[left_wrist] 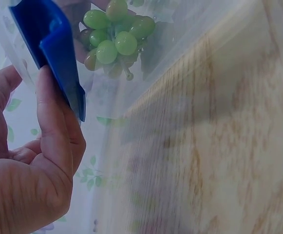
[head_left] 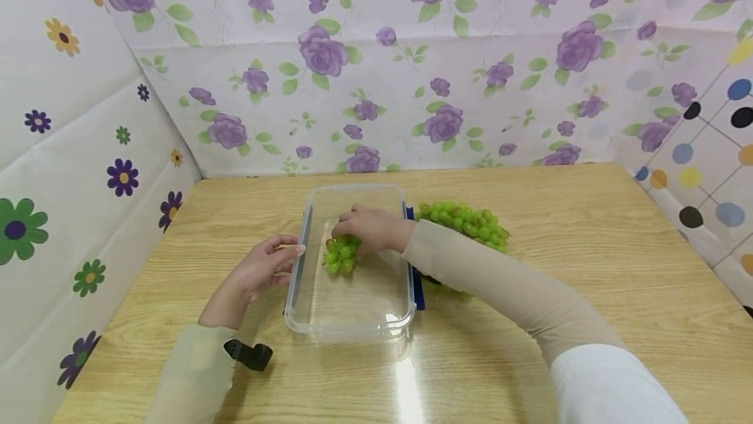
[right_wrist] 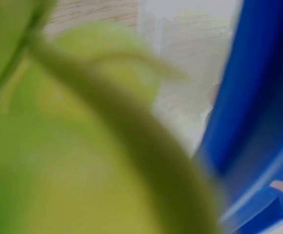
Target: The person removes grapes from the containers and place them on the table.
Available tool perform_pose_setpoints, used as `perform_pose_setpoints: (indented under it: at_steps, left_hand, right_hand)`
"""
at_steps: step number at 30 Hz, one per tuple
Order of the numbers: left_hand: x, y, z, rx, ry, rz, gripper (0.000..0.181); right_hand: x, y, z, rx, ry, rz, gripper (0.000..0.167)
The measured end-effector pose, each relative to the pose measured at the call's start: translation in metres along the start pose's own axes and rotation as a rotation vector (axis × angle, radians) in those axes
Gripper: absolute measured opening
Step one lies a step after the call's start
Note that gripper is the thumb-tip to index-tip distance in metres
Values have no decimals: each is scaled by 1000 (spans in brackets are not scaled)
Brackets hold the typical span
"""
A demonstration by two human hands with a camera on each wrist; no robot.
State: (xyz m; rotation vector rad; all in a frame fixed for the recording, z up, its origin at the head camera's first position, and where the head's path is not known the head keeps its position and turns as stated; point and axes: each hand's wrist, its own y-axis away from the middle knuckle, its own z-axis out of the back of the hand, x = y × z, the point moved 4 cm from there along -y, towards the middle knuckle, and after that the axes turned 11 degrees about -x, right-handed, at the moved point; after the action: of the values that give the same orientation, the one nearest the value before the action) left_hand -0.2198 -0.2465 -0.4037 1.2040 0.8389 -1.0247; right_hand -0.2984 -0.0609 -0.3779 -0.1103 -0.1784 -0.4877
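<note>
Inside a clear plastic container [head_left: 376, 293], my right hand [head_left: 372, 229] grips a small bunch of green grapes [head_left: 340, 255] from above. Its fingertips are partly hidden by the grapes. My left hand [head_left: 269, 266] touches the container's left side with relaxed fingers. In the left wrist view, fingers of the left hand [left_wrist: 44, 165] meet a blue latch flap [left_wrist: 58, 48] and the rim, with the grapes [left_wrist: 114, 41] seen through the wall. Blurred green grapes [right_wrist: 68, 161] and a stem fill much of the right wrist view.
A larger pile of green grapes [head_left: 465, 220] lies right of the container, partly under the right forearm. A blue latch [head_left: 418, 290] juts from the container's right side. The wooden table [head_left: 588, 234] ends at a flowered sheet [head_left: 376, 97] behind.
</note>
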Motion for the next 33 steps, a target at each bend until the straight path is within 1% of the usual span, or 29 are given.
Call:
perform_pose_setpoints:
  at_steps: [7, 16, 21, 29, 33]
  left_hand:
    - [1, -1, 0, -5, 9, 6, 51]
    - [1, 0, -1, 0, -4, -9, 52]
    - [1, 1, 0, -5, -2, -7, 50]
    - [1, 0, 0, -13, 1, 1, 50]
    - [1, 0, -1, -16, 1, -1, 51]
  right_hand:
    - [1, 2, 2, -3, 13, -8, 53]
    - [4, 5, 6, 12, 12, -11, 52]
    - [3, 4, 6, 6, -19, 6, 52]
    - [0, 5, 5, 7, -40, -10, 52]
    - [-1, 5, 4, -7, -48, 2, 52]
